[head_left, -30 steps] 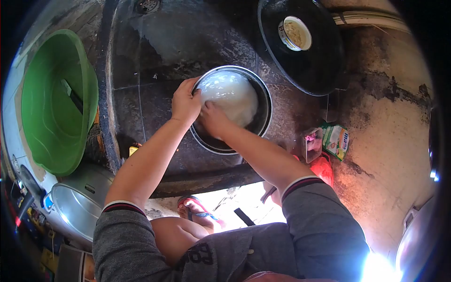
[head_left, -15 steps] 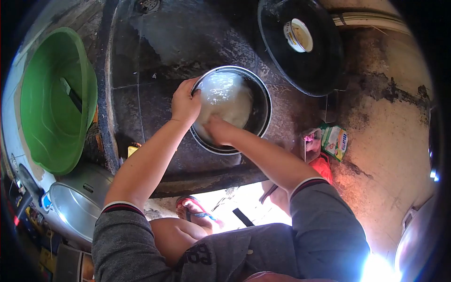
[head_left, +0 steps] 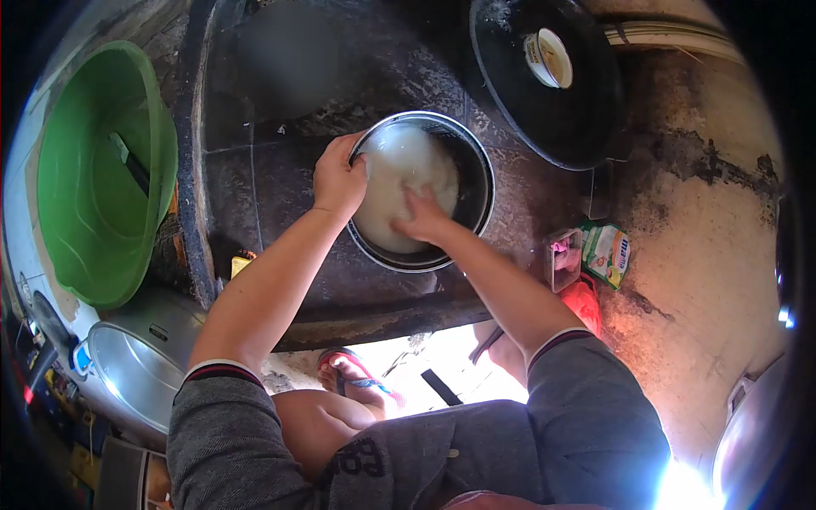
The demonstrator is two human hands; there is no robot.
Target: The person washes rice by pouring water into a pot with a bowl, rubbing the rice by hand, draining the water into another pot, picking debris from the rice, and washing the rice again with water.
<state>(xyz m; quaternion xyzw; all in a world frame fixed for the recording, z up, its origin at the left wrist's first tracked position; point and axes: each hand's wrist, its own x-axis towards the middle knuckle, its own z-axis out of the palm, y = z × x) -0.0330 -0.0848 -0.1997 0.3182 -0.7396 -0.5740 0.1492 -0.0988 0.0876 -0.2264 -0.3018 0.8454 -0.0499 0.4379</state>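
A round metal pot [head_left: 478,204] sits on the dark tiled floor, holding cloudy whitish water [head_left: 387,200]. What lies under the water is hard to make out. On the pot's left side, my left hand [head_left: 340,178] is closed over the rim, thumb on the inside. My right hand [head_left: 425,217] is inside the pot, at the water near its middle. Its fingers are spread, with the tips partly under the surface, and nothing shows between them.
A green basin [head_left: 89,195] with a knife [head_left: 129,166] stands at left, above a large silver pot [head_left: 127,374]. At upper right, a black basin [head_left: 544,119] holds a white tin [head_left: 554,59]. A green-and-white packet [head_left: 605,255] and a clear plastic container [head_left: 563,263] lie at right.
My right hand has moved up and right within the pot, its fingers now spread and more visible. My left hand keeps its grip on the rim.
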